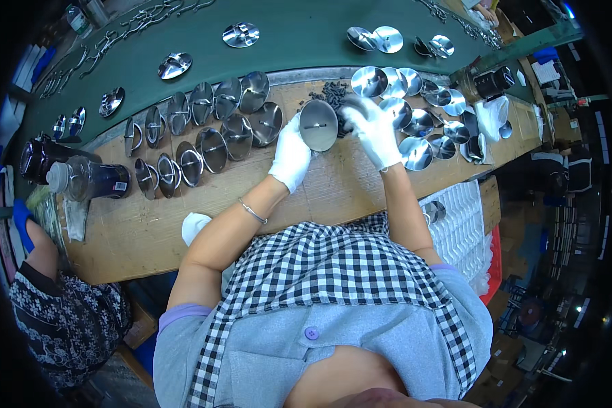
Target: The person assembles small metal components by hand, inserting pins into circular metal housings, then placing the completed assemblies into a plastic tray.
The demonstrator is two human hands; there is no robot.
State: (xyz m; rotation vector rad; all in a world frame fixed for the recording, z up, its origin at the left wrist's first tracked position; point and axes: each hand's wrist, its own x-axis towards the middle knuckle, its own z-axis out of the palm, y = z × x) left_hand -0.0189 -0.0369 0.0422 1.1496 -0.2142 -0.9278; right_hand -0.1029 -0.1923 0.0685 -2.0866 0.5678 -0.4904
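Observation:
My left hand (293, 154), in a white glove, grips a round metal disc (318, 126) by its left edge. The disc stands tilted with its dull face toward me, and a short dark slot or bar shows at its middle. My right hand (374, 133), also gloved in white, is just right of the disc beside a pile of small black pieces (334, 91). Motion smears its fingers, and a greyish blur at their tips cannot be made out.
Rows of metal discs (211, 150) stand on the wooden bench (251, 197) at left, with shinier discs (415, 154) at right. Jars (88, 178) stand far left. More discs (241, 35) lie on the green surface behind. Another person's arm (42, 251) is at left.

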